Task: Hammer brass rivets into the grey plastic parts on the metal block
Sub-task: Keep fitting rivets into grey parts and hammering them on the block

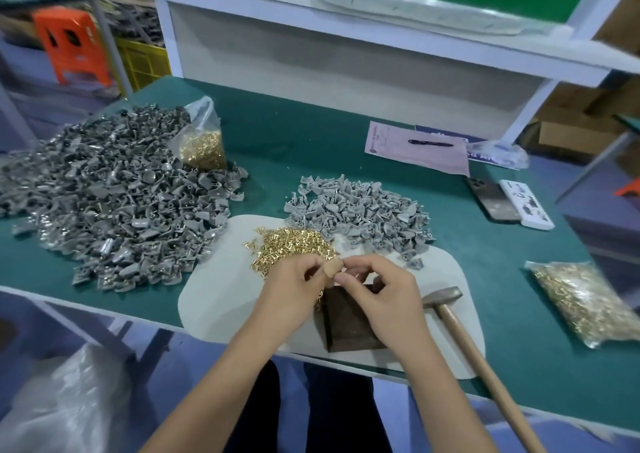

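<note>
A dark metal block [349, 324] sits on a white mat [221, 300] at the table's front edge. Just above the block, my left hand [294, 288] and my right hand [377, 293] meet, both pinching one small part [333, 269] between their fingertips; blur hides its detail. Loose brass rivets [287, 248] lie in a heap on the mat beside my left hand. Behind them is a pile of grey plastic parts [360, 210]. A hammer [446, 300] lies to the right of the block, its wooden handle reaching past the table edge.
A large heap of grey parts [104, 203] covers the table's left, with an open bag of rivets [204, 144] on it. Another rivet bag [585, 300] lies at the right. Papers with a pen [429, 142], a phone [491, 199] and a white box [526, 203] sit at the back right.
</note>
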